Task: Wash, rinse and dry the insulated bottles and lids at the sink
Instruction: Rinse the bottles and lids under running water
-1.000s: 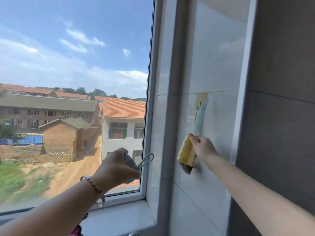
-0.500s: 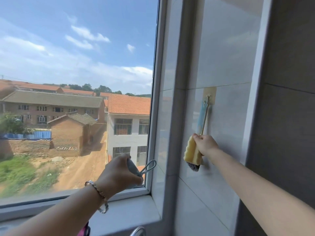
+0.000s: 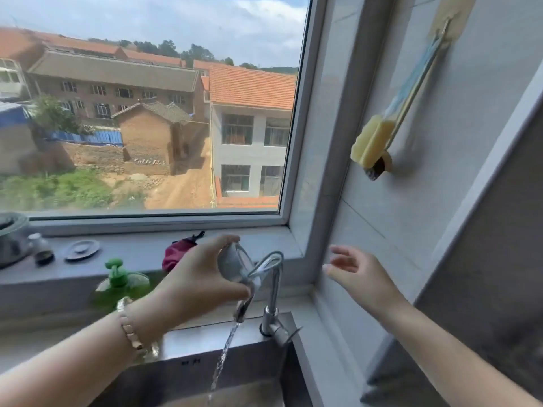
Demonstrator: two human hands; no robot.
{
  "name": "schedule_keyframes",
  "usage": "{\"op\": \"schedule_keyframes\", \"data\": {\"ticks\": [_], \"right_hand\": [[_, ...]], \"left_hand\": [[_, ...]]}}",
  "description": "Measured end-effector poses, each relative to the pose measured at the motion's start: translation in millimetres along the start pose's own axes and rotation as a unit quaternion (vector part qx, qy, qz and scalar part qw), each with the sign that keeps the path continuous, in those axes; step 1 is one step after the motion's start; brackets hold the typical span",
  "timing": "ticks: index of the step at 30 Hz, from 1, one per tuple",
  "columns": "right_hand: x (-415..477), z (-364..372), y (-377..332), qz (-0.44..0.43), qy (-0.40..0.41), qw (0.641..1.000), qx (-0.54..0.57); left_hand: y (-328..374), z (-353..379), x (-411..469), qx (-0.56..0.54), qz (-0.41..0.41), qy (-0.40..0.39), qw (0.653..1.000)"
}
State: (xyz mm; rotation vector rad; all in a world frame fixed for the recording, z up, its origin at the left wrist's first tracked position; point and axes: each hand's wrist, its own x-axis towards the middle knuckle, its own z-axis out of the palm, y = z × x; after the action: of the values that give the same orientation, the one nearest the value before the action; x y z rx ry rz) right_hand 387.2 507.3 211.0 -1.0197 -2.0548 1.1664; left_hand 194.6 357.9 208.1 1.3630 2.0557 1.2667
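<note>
My left hand grips a grey bottle lid with a wire loop, held just above the spout of the chrome tap. Water streams from the spout into the steel sink. My right hand hovers open and empty to the right of the tap, near the tiled wall. The yellow sponge brush with its blue handle hangs from a hook on the wall, above my right hand. No bottle is in sight.
On the windowsill lie a dark red cloth pouch, a round lid, a small jar and a metal pot at far left. A green soap pump bottle stands below the sill. The window fills the upper left.
My right hand let go of the sponge brush, which now hangs on the hook, and dropped toward the tap. The view tilted down to the sink. My left hand lowered the lid.
</note>
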Motion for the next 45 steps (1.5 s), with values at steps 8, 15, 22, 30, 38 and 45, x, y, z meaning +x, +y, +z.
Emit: {"op": "schedule_keyframes", "data": {"ticks": [8, 15, 22, 30, 38, 45], "right_hand": [[-66, 143, 77, 0.121, -0.255, 0.934, 0.218], [-66, 223, 110, 0.266, -0.148, 0.862, 0.405], [-31, 255, 126, 0.357, -0.077, 0.805, 0.468], [-20, 254, 122, 0.360, -0.085, 0.781, 0.504], [-34, 237, 141, 0.337, -0.073, 0.801, 0.489], [-38, 193, 154, 0.265, -0.132, 0.901, 0.317]], "left_hand": [[-109, 57, -83, -0.026, -0.225, -0.056, 0.972], [-167, 84, -88, -0.052, -0.333, -0.050, 0.940], [-198, 93, -81, -0.067, -0.331, -0.024, 0.941], [-212, 92, -73, -0.046, -0.295, -0.039, 0.954], [-197, 98, -66, -0.168, -0.284, 0.013, 0.944], [-195, 101, -57, -0.133, -0.280, -0.043, 0.950]]}}
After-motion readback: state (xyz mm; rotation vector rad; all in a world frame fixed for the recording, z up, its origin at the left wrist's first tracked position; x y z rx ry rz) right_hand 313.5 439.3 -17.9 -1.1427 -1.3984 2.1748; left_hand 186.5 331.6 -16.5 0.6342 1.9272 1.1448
